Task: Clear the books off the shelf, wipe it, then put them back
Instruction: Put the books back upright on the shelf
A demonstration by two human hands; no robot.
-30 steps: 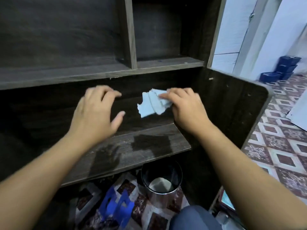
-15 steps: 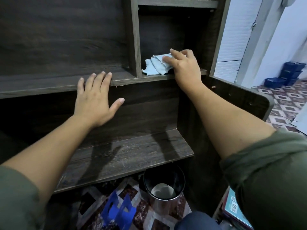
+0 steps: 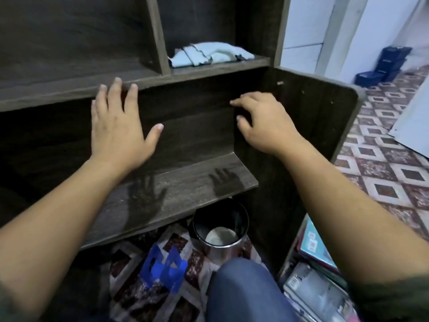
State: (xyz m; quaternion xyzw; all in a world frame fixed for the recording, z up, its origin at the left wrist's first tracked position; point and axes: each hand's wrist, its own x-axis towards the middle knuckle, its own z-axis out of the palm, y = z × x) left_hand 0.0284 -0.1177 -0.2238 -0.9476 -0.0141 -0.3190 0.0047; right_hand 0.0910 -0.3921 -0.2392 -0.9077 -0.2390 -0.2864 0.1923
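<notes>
Zero books on shelf [image 3: 162,194], apparently wiped; cloth [image 3: 209,55] parked upper centre. Left hand [image 3: 118,129] spread, right hand [image 3: 264,126] loosely curled, both empty. Outstanding: return books [image 3: 318,256], lower right.

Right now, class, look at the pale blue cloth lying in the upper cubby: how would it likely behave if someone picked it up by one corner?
The cloth lies crumpled in soft folds, so it would probably droop limp. It looks thin, likely light. Its flat rest on the shelf suggests it won't roll.

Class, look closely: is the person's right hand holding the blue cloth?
No, the right hand is empty, while the blue cloth lies apart in the upper shelf compartment.
</notes>
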